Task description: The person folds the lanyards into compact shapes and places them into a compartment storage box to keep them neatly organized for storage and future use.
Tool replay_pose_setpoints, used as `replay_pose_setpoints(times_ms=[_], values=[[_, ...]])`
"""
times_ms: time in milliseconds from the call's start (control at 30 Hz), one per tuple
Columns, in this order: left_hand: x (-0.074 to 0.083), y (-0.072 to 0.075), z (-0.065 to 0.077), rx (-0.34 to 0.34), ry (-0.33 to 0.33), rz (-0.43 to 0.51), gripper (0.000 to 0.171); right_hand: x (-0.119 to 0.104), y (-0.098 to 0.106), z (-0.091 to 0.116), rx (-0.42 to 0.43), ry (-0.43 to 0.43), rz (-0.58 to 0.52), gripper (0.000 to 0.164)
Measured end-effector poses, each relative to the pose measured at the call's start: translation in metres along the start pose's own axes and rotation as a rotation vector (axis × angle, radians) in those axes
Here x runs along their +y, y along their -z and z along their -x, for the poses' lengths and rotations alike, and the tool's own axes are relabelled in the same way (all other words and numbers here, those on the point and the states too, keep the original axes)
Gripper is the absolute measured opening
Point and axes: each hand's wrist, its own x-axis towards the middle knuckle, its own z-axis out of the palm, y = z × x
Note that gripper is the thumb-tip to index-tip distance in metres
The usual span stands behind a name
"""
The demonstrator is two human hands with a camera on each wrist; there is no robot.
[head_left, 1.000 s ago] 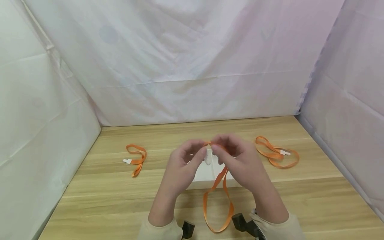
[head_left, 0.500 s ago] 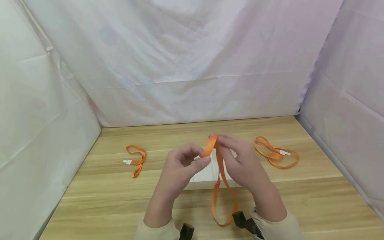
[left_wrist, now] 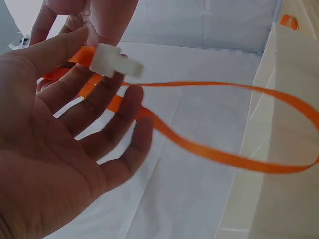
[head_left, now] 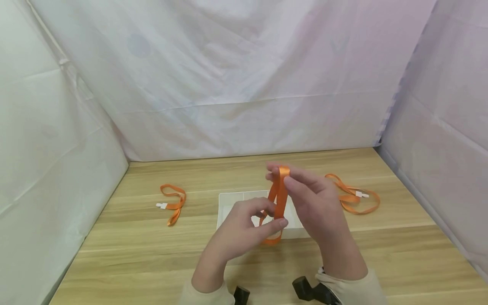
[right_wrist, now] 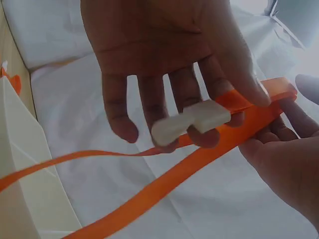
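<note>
An orange lanyard (head_left: 281, 199) hangs between the hands above a white tray, with its loop dangling below. My left hand (left_wrist: 65, 139) pinches its clip end between thumb and index finger; the white plastic clip (left_wrist: 107, 60) lies near the fingertips. In the head view the left hand (head_left: 244, 231) hides that clip. Higher up, my right hand (head_left: 318, 201) holds a folded bend of the strap, which passes over its fingers with the thumb close against it. The right wrist view shows the right hand (right_wrist: 291, 159) at this folded end.
Behind the hands, the white divided tray (head_left: 225, 198) rests on the wooden table (head_left: 133, 254). Another orange lanyard (head_left: 177, 206) lies to the left, and a third orange lanyard (head_left: 366, 210) to the right. White cloth (head_left: 244, 127) encloses the back and sides.
The hands were side by side; my right hand has risen with the strap's bend while the left has shifted right and lower. The hanging loop is now shorter.
</note>
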Motion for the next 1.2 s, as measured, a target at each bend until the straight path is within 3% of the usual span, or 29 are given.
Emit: replay_pose_setpoints(times_ms=[133,267,367,500,733,967,1200], values=[[0.001,0.0,-0.001,0.102,-0.137,0.02,0.003,-0.001,-0.006,0.003,0.077,-0.036,0.013,0.036],[0.001,0.0,-0.003,0.307,-0.329,0.067,0.011,-0.002,-0.012,0.005,0.143,-0.078,0.125,0.026],[0.003,0.001,-0.005,0.439,-0.487,0.008,0.023,-0.004,-0.014,0.005,0.144,-0.089,0.237,0.017],[0.007,0.001,-0.007,0.5,-0.602,-0.106,0.03,-0.006,-0.016,0.004,0.076,-0.084,0.339,0.011],[0.006,0.0,-0.007,0.508,-0.623,-0.126,0.029,-0.01,-0.017,0.005,0.057,-0.184,0.485,0.022],[0.006,-0.001,-0.01,0.531,-0.621,-0.089,0.026,-0.014,-0.018,0.003,0.05,-0.239,0.502,0.029],[0.007,-0.004,-0.009,0.681,-0.562,-0.026,0.015,-0.011,-0.022,0.002,0.084,-0.188,0.478,0.026]])
